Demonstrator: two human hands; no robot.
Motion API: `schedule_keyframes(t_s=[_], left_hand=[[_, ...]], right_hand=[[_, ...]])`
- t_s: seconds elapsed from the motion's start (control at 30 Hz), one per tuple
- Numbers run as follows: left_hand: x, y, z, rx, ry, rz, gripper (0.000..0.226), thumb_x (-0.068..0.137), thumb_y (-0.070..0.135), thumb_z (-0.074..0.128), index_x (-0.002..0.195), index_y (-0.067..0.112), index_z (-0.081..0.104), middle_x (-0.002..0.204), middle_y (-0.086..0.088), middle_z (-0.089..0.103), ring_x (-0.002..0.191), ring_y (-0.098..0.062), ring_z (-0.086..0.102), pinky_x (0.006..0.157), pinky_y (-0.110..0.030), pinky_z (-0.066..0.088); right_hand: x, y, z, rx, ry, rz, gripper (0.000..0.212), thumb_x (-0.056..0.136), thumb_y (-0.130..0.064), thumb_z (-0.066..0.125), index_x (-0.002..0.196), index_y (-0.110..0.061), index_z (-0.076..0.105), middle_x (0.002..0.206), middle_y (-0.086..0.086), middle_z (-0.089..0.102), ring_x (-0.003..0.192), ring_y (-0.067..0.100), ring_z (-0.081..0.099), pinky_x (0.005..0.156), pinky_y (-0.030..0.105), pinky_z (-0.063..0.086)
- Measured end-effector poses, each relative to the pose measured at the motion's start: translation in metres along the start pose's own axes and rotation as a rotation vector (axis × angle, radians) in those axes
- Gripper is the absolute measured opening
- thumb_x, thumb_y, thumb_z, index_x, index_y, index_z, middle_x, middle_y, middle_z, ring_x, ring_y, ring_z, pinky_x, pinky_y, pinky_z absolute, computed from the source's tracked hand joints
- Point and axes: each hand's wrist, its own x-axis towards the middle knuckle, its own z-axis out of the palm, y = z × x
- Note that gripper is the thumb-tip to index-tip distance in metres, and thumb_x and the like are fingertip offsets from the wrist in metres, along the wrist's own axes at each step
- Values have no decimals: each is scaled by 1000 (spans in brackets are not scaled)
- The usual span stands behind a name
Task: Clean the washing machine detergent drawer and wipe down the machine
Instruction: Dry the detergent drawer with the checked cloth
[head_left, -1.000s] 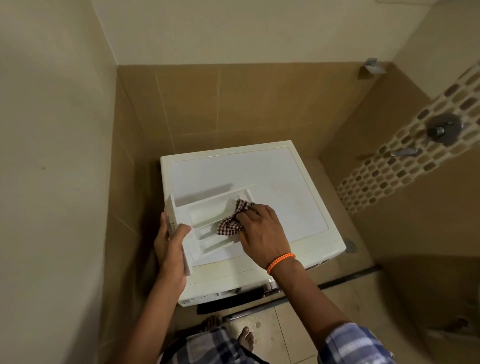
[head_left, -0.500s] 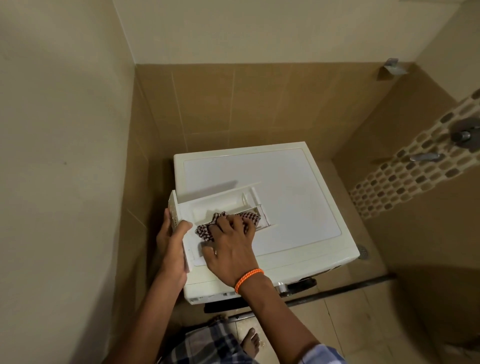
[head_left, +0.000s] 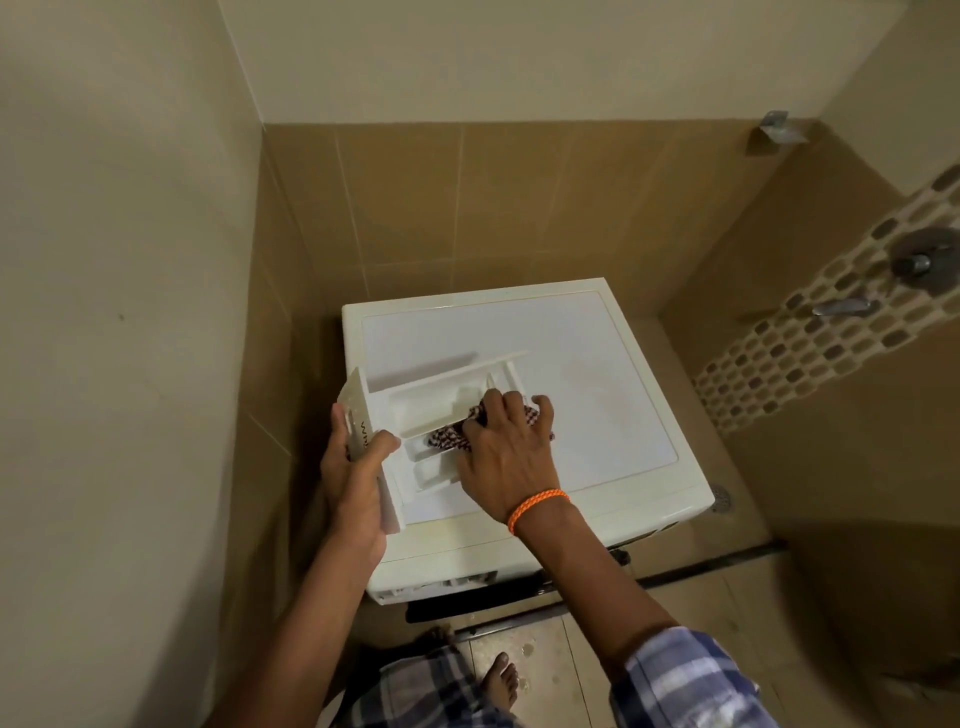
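The white detergent drawer (head_left: 415, 402) lies on top of the white washing machine (head_left: 587, 374), at its front left corner. My left hand (head_left: 353, 478) grips the drawer's front panel, thumb over its inner face. My right hand (head_left: 506, 449), with an orange band at the wrist, presses a red-and-white checked cloth (head_left: 449, 439) into the drawer's right-hand compartments. Most of the cloth is hidden under my fingers.
The machine stands in a tiled corner, with a wall close on the left. A tap (head_left: 841, 306) and a round valve (head_left: 922, 260) stick out of the right wall. A floor drain (head_left: 722, 498) lies to the machine's right. My bare foot (head_left: 498, 680) is on the floor tiles.
My right hand has slid the cloth from the drawer's left part back toward its right end. My left hand keeps its hold on the front panel.
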Motion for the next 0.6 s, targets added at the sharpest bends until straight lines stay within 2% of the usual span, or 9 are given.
schedule_keyframes(t_s=[0.1, 0.17, 0.23, 0.3, 0.43, 0.5, 0.6], left_hand=[[6, -2, -6, -14, -11, 4, 89, 73, 20, 78, 156, 36, 51, 141, -4, 70, 126, -31, 69, 107, -55, 57], [5, -8, -5, -30, -18, -19, 86, 73, 20, 76, 155, 34, 53, 141, -10, 70, 124, -32, 70, 103, -53, 58], [4, -14, -5, -68, -31, -53, 73, 77, 18, 70, 149, 27, 59, 138, -21, 69, 121, -43, 68, 100, -55, 57], [6, -15, -8, -86, -44, -51, 66, 82, 14, 64, 147, 23, 61, 137, -25, 68, 126, -53, 63, 101, -60, 54], [6, -8, -5, -72, -36, -21, 71, 81, 11, 67, 150, 29, 59, 135, -19, 71, 124, -46, 67, 99, -58, 56], [5, -9, -3, -73, -34, -50, 72, 80, 11, 69, 149, 28, 60, 136, -19, 71, 125, -47, 66, 95, -54, 57], [4, -6, -4, -67, -32, -31, 79, 80, 14, 72, 154, 34, 54, 143, -10, 68, 128, -38, 67, 98, -54, 60]], right_hand=[[0, -18, 11, 65, -43, 56, 15, 78, -26, 56, 74, -16, 66, 105, 10, 54, 101, 36, 52, 104, 62, 32], [-4, -28, 16, 164, -51, 54, 19, 78, -29, 52, 78, -16, 66, 108, 10, 51, 103, 35, 49, 102, 61, 32], [-9, -42, 13, 250, -17, 25, 32, 79, -35, 42, 86, -16, 68, 112, 9, 48, 107, 33, 45, 103, 61, 31], [-15, -47, 9, 261, 12, -13, 36, 79, -36, 40, 92, -17, 68, 114, 8, 48, 110, 33, 46, 106, 60, 31], [-11, -22, 7, 142, 55, -117, 32, 82, -36, 50, 104, -24, 71, 116, 5, 51, 112, 32, 51, 111, 63, 26], [-6, -8, 5, 28, 68, -154, 32, 83, -28, 50, 107, -25, 72, 120, 6, 52, 115, 32, 52, 117, 66, 21], [-4, 8, 5, -75, 72, -150, 33, 81, -16, 55, 106, -28, 73, 122, 5, 52, 117, 32, 52, 121, 66, 15]])
